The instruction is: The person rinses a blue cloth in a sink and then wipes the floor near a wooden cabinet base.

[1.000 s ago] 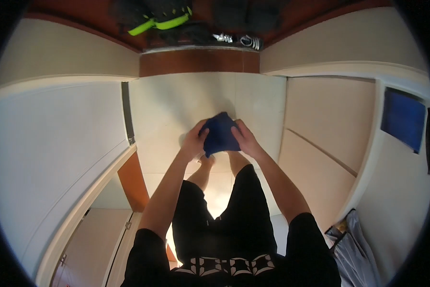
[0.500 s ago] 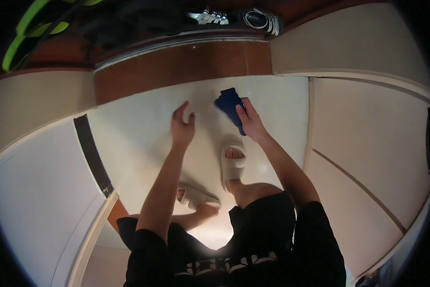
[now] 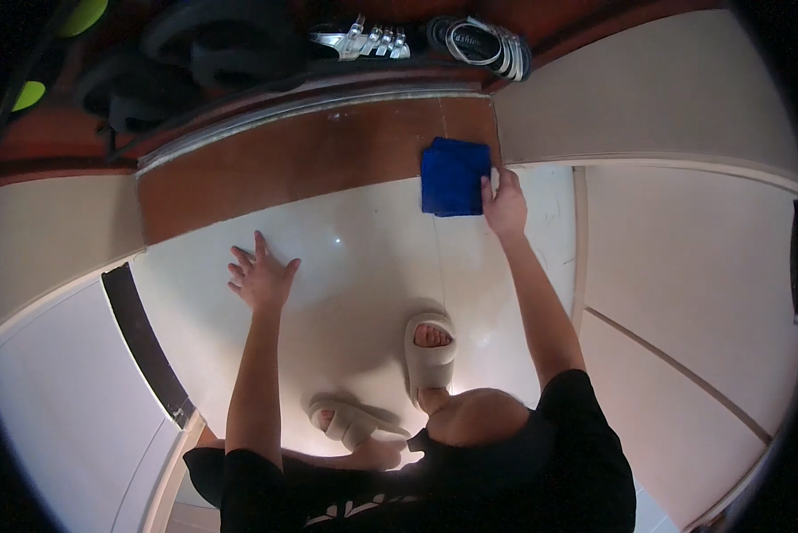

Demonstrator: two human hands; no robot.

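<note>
A folded blue cloth shows its flat face over the brown strip and the pale tiles at the far right. My right hand grips its right edge between thumb and fingers. Further left, my left hand is empty, its fingers spread above the pale floor. Whether that hand touches the tiles, I cannot tell.
Silver-strapped sandals and a dark strappy shoe sit beyond the brown threshold strip. My feet are in beige slippers below. A white panel stands left, beige panels right.
My right hand has carried the cloth forward and right, and its broad face now shows. My left hand has moved left and back, spreading its fingers. The view has shifted too.
</note>
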